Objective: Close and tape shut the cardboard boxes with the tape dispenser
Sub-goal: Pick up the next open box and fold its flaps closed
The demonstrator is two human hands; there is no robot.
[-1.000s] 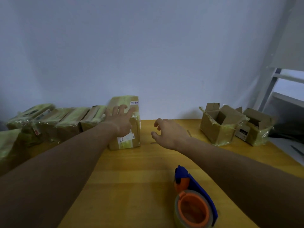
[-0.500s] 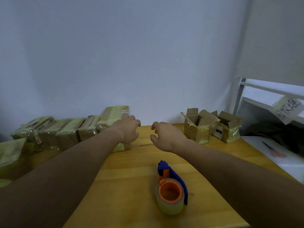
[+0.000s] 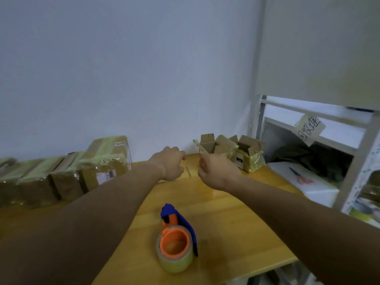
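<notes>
Head view shows both arms stretched forward over the yellow wooden table (image 3: 236, 223). The left hand (image 3: 169, 163) and right hand (image 3: 216, 171) hover side by side, fingers loosely curled, holding nothing. Just beyond the right hand sit two open brown cardboard boxes with raised flaps (image 3: 228, 150), glossy tape on their sides. Left of the left hand stands a row of brown cardboard boxes sealed with yellowish tape (image 3: 67, 171). Nearer the body, between the forearms, lies the blue-and-orange tape dispenser with its clear roll (image 3: 176, 239).
</notes>
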